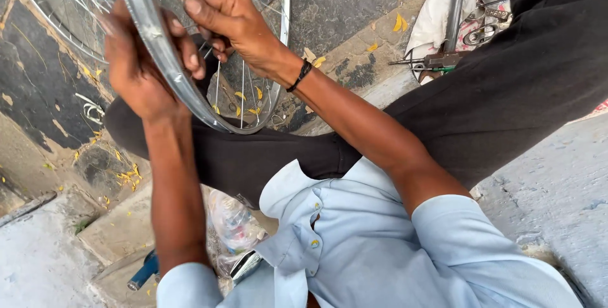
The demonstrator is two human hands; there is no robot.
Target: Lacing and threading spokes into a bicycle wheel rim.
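The left hand (136,67) is closed around the rim of a bicycle wheel (158,42), steadying it upright over the person's dark trouser leg (494,92), probably so the spokes (244,89) face the right hand (231,19). That hand's fingers are pinched together inside the rim; what they grip is hidden. The wheel's top is cut off

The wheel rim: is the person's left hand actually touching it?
Touching. The head view shows the left hand wrapped around the silver wheel rim, fingers curled over its edge. The right hand reaches in among the spokes.
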